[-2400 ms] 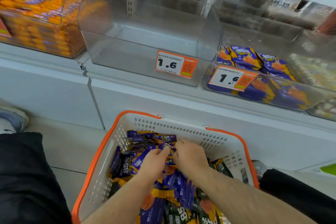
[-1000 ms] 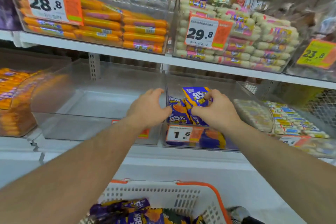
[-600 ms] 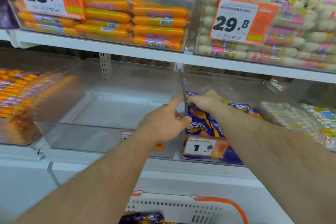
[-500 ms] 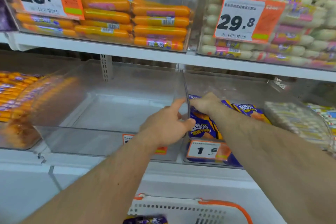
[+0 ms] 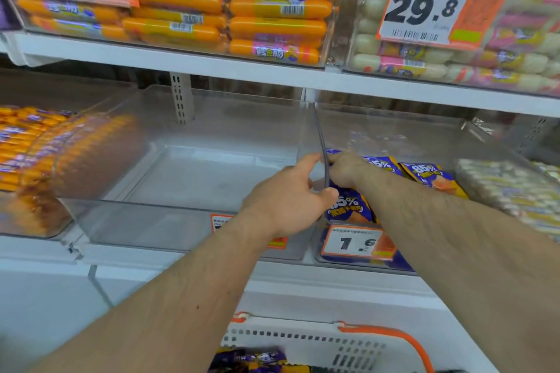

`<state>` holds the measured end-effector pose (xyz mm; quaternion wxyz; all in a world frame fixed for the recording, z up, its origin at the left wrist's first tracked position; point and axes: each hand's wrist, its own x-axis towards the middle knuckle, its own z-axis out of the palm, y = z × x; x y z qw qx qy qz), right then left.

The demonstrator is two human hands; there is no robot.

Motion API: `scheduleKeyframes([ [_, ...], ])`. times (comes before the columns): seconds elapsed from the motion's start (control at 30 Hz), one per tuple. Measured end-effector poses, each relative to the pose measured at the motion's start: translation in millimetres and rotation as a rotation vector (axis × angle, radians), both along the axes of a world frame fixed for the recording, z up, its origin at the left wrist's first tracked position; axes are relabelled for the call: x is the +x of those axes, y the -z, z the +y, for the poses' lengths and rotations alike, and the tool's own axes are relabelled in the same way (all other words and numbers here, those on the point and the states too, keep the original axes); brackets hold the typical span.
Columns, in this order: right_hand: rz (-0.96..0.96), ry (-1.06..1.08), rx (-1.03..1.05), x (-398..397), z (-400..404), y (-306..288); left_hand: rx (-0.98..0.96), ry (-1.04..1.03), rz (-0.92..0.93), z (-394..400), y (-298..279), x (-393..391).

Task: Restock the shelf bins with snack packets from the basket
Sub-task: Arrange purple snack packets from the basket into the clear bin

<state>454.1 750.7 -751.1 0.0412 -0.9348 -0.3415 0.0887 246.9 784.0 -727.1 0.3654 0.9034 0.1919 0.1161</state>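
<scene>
The purple-and-orange foil snack packets (image 5: 348, 206) marked "85%" now lie flat in the clear plastic shelf bin with the 1.6 price tag (image 5: 357, 244), where a second ago a couple of them were held above the pile between both hands; more of the same packets show at the bottom of the view in the white plastic basket with the orange rim (image 5: 303, 342). The right hand (image 5: 345, 169) has gone down into that bin and rests on the packets with its fingers curled; whether it grips one or only presses them back I cannot tell. The left hand (image 5: 288, 200) has settled on the thin transparent wall between this bin and the empty clear bin (image 5: 194, 179) beside it, thumb on the packet side and fingers over the edge, pinching it, seemingly to steady it. I judge this handful delivered and merely being tidied, so the next trip is back down to the basket. The empty bin to the left looks untouched. Further left sits a bin of orange-wrapped sticks (image 5: 27, 154), and on the white shelf above are orange sausages (image 5: 272, 9) and pale sausage packs (image 5: 424, 66) behind large price cards.
</scene>
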Motion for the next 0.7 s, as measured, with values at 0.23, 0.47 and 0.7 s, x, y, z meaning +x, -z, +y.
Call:
scheduleKeyframes([
  [0.23, 0.078, 0.039, 0.098, -21, -17, -24, -0.015, -0.027, -0.008, -2, -3, -2],
  [0.47, -0.003, 0.179, 0.767, -95, -75, -57, -0.010, -0.135, -0.185, -12, -2, -7],
  [0.7, -0.169, 0.001, 1.155, -184, -121, -26, 0.225, -0.073, -0.578, -41, 8, -48],
])
